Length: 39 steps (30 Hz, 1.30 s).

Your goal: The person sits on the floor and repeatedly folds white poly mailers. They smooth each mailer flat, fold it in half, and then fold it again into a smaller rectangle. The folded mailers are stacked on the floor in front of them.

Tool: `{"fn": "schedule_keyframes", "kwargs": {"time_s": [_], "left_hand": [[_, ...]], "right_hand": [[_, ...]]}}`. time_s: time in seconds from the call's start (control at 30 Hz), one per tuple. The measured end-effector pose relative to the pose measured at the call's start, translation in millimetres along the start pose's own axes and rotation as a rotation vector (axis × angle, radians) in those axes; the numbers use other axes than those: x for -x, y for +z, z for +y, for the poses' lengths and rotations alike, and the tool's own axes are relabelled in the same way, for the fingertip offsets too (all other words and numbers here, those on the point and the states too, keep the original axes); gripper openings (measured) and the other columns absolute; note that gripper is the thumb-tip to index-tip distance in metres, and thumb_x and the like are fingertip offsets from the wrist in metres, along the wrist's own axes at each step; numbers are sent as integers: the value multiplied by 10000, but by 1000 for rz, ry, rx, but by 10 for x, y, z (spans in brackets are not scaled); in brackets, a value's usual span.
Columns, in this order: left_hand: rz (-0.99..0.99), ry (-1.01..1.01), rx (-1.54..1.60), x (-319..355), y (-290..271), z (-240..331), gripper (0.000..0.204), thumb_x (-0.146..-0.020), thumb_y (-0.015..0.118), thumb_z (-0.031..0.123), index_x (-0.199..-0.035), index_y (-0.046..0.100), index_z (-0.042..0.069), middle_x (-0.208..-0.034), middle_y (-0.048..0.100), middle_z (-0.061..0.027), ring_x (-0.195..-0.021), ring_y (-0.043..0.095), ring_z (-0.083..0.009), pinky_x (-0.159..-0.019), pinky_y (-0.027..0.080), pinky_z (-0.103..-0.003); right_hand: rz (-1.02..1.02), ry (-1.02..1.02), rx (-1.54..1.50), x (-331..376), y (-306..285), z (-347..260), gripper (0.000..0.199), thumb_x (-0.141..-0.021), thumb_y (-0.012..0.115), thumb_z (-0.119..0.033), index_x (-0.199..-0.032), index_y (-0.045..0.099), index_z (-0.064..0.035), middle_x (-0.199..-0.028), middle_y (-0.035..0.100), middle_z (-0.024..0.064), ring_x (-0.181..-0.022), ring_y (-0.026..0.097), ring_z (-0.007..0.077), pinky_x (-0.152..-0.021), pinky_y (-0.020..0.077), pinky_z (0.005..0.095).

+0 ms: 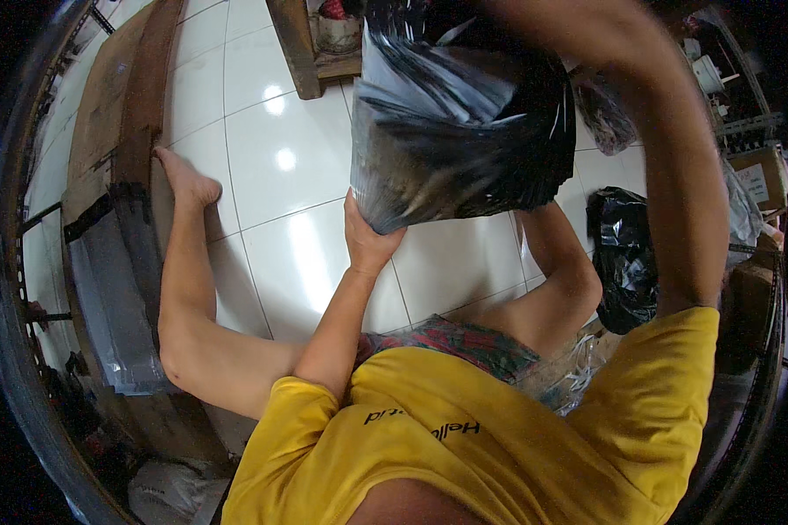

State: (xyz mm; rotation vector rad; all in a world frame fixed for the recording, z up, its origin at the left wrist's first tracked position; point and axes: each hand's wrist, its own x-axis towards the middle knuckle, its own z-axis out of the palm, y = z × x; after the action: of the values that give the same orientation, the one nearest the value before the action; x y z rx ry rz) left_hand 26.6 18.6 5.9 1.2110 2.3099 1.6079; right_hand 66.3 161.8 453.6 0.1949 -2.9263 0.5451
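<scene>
A thick stack of thin, glossy black and grey plastic bags or sheets [464, 140] is held up in front of me, over the floor between my legs. Its edges fan out toward the bottom and right. My left hand [373, 238] is closed round its lower left corner, fingers mostly behind the stack. From the right, my right forearm [587, 31] arches over the top of the picture toward the stack's upper side. The fingers of that hand do not show, so its grip is hidden.
White floor tiles [280, 236] lie below. Long cardboard [105, 122] and a pile of grey plastic sheets [118, 297] lie on the left. A wooden stand [296, 52] is ahead. On the right are a crumpled black plastic bag [623, 254] and a cardboard box [762, 179].
</scene>
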Motion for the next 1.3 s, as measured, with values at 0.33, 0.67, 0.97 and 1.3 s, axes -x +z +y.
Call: {"fn": "schedule_keyframes", "kwargs": {"time_s": [0.33, 0.67, 0.97, 1.3], "left_hand": [[-25, -77, 54, 36, 30, -152, 966, -641, 909, 227, -1397, 370, -41, -1221, 586, -254, -1124, 597, -419, -962, 500, -445], [-82, -54, 19, 50, 99, -335, 769, -692, 828, 211, -1311, 454, -51, -1221, 597, -295, -1101, 598, -480, -945, 497, -482], [19, -161, 57, 79, -343, 438, 527, -859, 723, 115, -1253, 426, -71, -1085, 660, -297, -985, 670, -433, -866, 517, -448], [-189, -668, -305, 236, -888, 988, 549, -879, 675, 210, -1209, 394, -128, -954, 663, -340, -875, 675, -495, -779, 530, -522]], "right_hand": [[-150, 230, 65, 193, 108, -4, 1189, -850, 129, -901, -1578, 116, 38, -1620, 168, 310, -1521, 181, 420, -1231, 199, 551], [418, 139, -488, 750, 427, 724, 1122, -859, 253, -845, -1584, 86, -5, -1633, 118, 282, -1517, 150, 424, -1234, 144, 543], [326, 494, -1152, 1032, 3502, 1600, 990, -979, 617, -479, -1609, 4, -24, -1674, 35, 200, -1545, 51, 335, -1246, 119, 433], [158, 670, -1314, 659, 4276, 877, 1005, -915, 535, -701, -1510, 306, 76, -1478, 453, 299, -1388, 444, 412, -1157, 343, 451]]}}
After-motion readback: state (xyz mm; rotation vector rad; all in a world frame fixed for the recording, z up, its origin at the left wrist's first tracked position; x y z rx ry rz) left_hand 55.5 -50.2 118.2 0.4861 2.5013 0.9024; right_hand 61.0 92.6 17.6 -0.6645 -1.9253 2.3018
